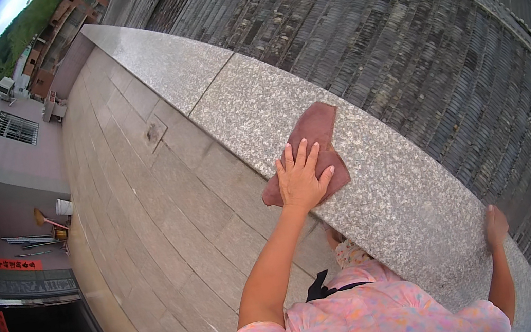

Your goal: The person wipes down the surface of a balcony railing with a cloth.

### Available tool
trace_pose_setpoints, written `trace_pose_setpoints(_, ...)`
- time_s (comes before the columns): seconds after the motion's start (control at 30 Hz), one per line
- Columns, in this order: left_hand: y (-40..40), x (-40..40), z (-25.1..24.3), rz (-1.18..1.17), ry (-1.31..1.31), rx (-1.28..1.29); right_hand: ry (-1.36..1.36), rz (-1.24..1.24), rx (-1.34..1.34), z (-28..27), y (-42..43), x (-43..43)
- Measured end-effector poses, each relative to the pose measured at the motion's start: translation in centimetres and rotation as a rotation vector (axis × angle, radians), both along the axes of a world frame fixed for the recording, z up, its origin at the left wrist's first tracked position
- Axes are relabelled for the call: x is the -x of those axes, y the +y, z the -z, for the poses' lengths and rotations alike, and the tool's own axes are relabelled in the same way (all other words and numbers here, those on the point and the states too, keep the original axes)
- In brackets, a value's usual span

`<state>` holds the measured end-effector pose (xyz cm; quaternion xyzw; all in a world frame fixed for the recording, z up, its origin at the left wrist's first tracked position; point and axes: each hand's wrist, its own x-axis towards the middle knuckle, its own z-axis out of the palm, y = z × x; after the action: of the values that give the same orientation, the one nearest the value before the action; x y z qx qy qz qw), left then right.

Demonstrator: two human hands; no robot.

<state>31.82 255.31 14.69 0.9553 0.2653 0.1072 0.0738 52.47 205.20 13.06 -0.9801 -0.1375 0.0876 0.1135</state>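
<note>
A reddish-brown cloth [317,125] lies spread on the speckled granite top of a parapet [394,198], one corner hanging past the inner edge. My left hand [301,178] rests flat on the cloth with its fingers apart, pressing it against the stone without grasping it. My right hand [496,224] is at the outer edge of the granite, well to the right of the cloth. Its fingers are partly hidden, and whether they curl around the edge is hard to see.
Beyond the parapet lies a grey tiled roof [381,45]. A paved terrace floor [167,196] runs along the inner side. A white bucket [63,207] and several poles [32,240] stand by the house wall, near a dark doorway [47,327].
</note>
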Motion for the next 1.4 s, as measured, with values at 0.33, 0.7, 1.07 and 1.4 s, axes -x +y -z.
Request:
trace_pose_setpoints(0.33, 9.9, -1.4, 0.6, -0.229, 0.002, -0.021, -0.093, 0.156, 0.075, 0.1, 0.6, -0.1)
trace_pose_setpoints(0.7, -4.3, -5.3, -0.9, 0.727, -0.035, 0.222, -0.160, 0.259, 0.088, 1.1, 0.3, -0.4)
trace_pose_setpoints(1.07, 8.7, -8.8, -0.1, 0.359, -0.018, 0.074, -0.198, 0.390, 0.007, 3.5, -1.7, -1.3)
trace_pose_setpoints(1.4, 16.8, -10.1, 0.7, -0.190, 0.114, 0.027, -0.262, 0.113, -0.690, 0.6, 29.7, -0.8)
